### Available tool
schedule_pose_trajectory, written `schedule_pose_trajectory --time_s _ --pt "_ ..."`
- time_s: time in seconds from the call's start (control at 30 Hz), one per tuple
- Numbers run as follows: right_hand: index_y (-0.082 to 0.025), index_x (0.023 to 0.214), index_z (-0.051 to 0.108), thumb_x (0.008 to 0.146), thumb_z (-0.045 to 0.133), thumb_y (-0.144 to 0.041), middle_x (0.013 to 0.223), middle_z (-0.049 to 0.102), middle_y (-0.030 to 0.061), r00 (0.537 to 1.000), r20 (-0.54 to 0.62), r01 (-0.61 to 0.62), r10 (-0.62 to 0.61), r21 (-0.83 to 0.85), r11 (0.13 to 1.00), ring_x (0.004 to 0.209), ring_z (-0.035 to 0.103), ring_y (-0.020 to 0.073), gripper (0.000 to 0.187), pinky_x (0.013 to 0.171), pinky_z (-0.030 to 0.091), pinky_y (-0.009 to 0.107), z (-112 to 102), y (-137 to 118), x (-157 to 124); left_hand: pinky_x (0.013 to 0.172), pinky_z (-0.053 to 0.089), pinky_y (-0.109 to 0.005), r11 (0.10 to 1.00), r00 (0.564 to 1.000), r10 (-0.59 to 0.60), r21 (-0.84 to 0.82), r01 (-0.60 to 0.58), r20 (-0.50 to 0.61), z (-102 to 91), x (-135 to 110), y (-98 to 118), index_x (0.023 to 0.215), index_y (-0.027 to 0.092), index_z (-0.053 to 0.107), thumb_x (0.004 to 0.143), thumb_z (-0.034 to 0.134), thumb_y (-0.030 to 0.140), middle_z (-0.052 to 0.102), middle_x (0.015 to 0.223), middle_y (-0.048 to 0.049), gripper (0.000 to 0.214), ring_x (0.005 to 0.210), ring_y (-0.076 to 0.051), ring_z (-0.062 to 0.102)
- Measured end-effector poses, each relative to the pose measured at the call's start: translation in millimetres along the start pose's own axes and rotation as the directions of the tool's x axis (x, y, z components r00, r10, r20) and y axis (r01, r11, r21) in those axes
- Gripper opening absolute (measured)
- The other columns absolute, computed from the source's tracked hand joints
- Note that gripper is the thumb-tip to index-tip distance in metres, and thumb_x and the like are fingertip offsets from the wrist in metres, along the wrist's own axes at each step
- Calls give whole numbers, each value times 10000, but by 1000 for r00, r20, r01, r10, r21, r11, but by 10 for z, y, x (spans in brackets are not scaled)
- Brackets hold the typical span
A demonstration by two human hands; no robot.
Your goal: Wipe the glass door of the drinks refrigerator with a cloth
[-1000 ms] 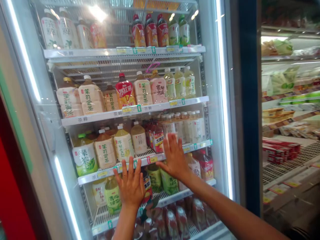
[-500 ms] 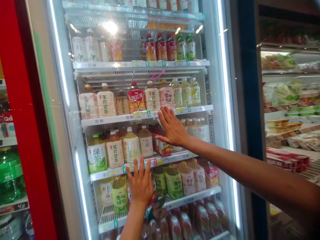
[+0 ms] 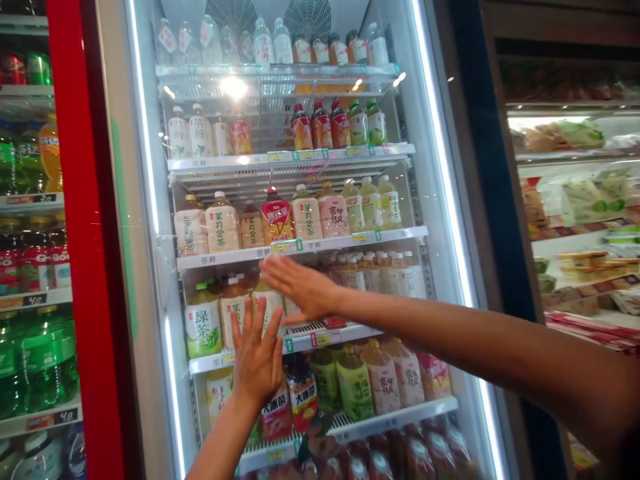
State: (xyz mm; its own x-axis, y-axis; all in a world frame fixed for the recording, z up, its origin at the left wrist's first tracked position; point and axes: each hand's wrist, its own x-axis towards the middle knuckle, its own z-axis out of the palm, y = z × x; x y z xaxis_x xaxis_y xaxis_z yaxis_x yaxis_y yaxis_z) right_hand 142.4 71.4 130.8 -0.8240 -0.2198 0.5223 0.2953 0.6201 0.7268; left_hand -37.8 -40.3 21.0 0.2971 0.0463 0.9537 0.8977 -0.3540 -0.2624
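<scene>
In front of a lit glass-door drinks cooler [image 3: 161, 293], both of my hands are raised with nothing in them. My left hand [image 3: 256, 360] has its fingers spread and pointing up, before the lower shelves. Higher and to its right, my right hand [image 3: 300, 287] reaches in from the right with fingers stretched out to the left. Whether either palm touches the glass I cannot tell. Behind the hands stand a green tea bottle [image 3: 203, 323], a red iced tea bottle [image 3: 277, 217] and a dark bottle [image 3: 303, 393]. My right hand partly hides bottles on the middle shelf.
To the left, past a red upright panel [image 3: 83, 200], shelves hold soda and green bottles [image 3: 47, 357]. On the right a dark frame [image 3: 480, 167] borders an open chilled case with packaged food [image 3: 595, 197]. Lights reflect in the cooler's glass.
My right hand has moved left and down across the glass. My left hand has shifted slightly left and up. The view has tilted up and left, bringing the top shelf into sight.
</scene>
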Motion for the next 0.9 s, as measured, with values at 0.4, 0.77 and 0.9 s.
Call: schedule_pose_trajectory --time_s 0.4,0.77,0.9 --pt "-19 1621 145 909 504 -738 1704 122 232 998 -52 -22 20 -35 999 1601 -7 347 1074 1299 125 571 -118 292 78 1311 -13 -549 993 993 116 33 -116 -3 52 278 20 1625 264 224 936 530 102 103 1734 -28 771 1608 -299 52" --pt "-83 1632 -106 948 405 -757 1716 -41 202 896 -163 -431 413 -99 897 1590 -109 352 1087 1274 112 648 -458 903 -710 1314 -15 -552 979 979 197 32 -199 56 116 549 196 1623 294 229 952 539 176 126 1731 -16 749 1609 -286 65" --pt "-163 1655 -33 960 452 -708 1733 74 126 985 151 84 -84 7 996 1608 13 269 1008 1307 179 504 -392 695 -1397 1315 -6 -550 954 952 287 56 -294 105 279 866 367 1629 311 201 959 542 232 127 1728 -19 756 1607 -279 73"
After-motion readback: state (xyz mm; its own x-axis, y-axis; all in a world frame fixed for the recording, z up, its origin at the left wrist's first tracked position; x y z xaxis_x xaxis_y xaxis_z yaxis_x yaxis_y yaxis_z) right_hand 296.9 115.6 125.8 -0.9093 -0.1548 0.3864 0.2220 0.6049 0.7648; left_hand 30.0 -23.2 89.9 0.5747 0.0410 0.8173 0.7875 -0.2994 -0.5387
